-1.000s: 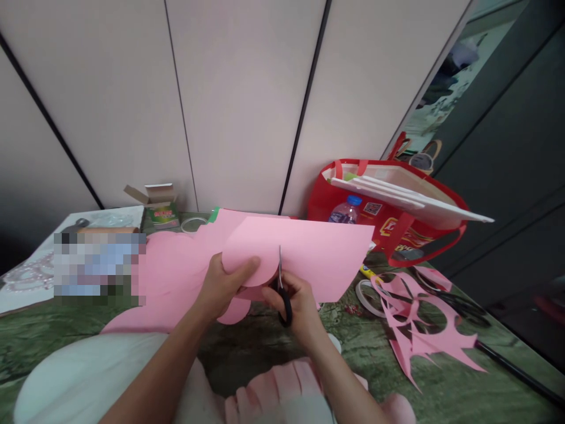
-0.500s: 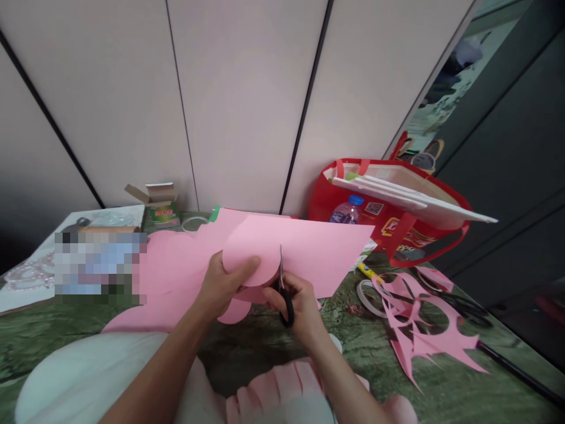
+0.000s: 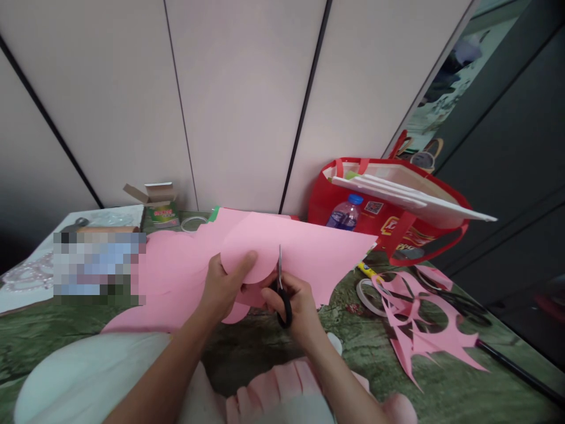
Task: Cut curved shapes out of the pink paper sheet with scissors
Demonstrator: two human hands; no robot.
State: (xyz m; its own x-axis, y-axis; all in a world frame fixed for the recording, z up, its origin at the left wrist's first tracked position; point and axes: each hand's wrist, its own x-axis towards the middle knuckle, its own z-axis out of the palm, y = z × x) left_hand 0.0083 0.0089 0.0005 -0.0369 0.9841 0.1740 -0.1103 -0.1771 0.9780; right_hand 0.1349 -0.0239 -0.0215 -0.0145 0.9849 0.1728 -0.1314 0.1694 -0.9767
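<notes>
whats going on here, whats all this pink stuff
A person is cutting pink paper with scissors. The left hand holds the pink sheet; the right hand holds the black-handled scissors, with a blade showing over the sheet beside a curved cut edge. The sheet is only partly cut. More pink paper with rounded edges lies to the left, and pink offcuts lie to the right.

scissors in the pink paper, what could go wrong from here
The black-handled scissors are in the paper near the left hand, so a slip might nick it. The cut edge of the pink paper curves, so an unsteady turn by the right hand could leave it jagged. The paper's right part juts past the scissors and might tug at the cut.
</notes>
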